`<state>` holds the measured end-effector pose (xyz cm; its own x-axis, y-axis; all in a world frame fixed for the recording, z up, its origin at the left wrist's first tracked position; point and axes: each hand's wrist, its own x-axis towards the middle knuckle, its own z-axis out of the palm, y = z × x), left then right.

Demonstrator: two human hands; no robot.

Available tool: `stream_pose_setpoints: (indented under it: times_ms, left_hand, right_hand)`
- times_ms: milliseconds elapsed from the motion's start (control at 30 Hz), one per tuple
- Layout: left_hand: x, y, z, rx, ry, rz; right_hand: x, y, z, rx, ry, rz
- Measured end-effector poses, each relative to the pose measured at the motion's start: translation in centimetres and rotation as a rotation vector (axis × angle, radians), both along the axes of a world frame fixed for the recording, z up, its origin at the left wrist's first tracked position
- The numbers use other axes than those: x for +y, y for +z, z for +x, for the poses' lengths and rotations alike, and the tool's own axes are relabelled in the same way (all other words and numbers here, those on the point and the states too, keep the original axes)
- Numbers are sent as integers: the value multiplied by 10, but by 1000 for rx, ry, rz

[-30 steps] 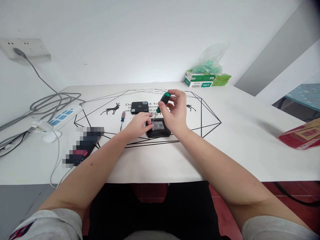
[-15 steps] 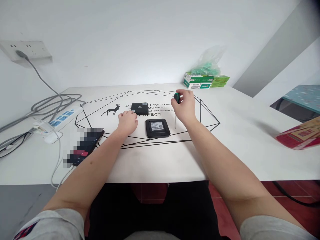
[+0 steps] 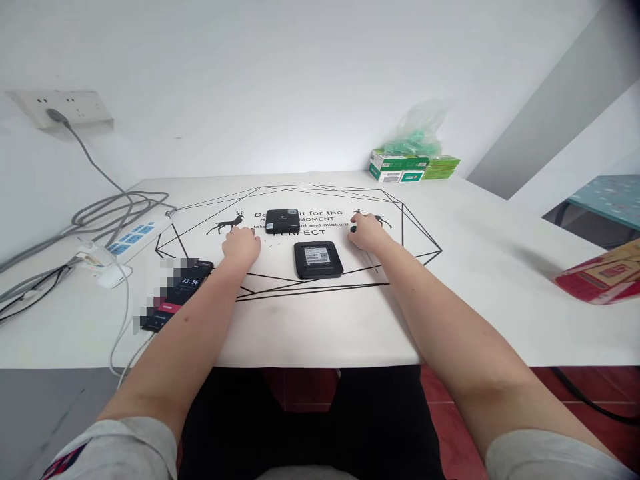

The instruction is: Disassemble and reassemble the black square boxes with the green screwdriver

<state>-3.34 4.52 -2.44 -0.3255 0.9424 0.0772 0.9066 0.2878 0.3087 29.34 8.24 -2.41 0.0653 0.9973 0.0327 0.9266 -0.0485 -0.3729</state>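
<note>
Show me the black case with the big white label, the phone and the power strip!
Black case (image 3: 317, 258): head view, its white label.
Phone (image 3: 180, 290): head view, its screen.
Power strip (image 3: 134, 238): head view, its sockets.

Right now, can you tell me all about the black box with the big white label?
Plastic-looking, flat and squarish, the black box has rounded corners and a raised rim around a printed white label. It lies label-up on the tabletop between the left hand and the right hand, touching neither.
</note>
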Motion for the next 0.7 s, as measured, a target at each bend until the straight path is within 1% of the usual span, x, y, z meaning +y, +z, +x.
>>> stream_pose_setpoints:
  times_ms: [67,100,133,167,200,233,267,300,367,400,433,467,500,567,633,700]
  left_hand:
    - [1,1,-2,-60,9,43]
    - [1,3,-3,-67,14,58]
    - [1,4,-4,-81,18,78]
    - [1,7,-4,-129,20,112]
    - [1,9,-3,-221,24,161]
    - [1,12,-2,-357,28,216]
    - [1,14,1,-554,27,280]
    - [0,16,5,-771,32,332]
    - [-1,18,14,-1197,-11,353]
    - [-2,18,18,-1355,-39,356]
    - [-3,17,23,-1457,-68,368]
    - [-4,17,27,-1520,-96,390]
    - [-5,16,30,-1550,-124,418]
    - [-7,14,35,-1542,-169,467]
    - [-8,12,37,-1490,-190,493]
    - [-8,10,39,-1431,-185,510]
  right_hand:
    - [-7,7,-5,-24,39,42]
    - [-11,10,-8,-37,112,75]
    - [-16,13,-10,-34,234,76]
    - [-20,16,-13,-15,401,50]
    - [-24,17,-15,4,571,-6]
    - [-27,18,-17,15,705,-70]
    - [-30,18,-20,18,793,-118]
    - [-33,17,-22,12,839,-144]
    - [-36,16,-28,-4,856,-137]
    - [-37,15,-31,-10,852,-121]
    - [-39,14,-34,-13,848,-108]
    - [-40,14,-37,-15,846,-102]
    - [-42,15,-40,-16,843,-99]
    - [-46,16,-47,-16,840,-99]
    - [-49,17,-52,-11,836,-99]
    - [-51,17,-55,-9,829,-105]
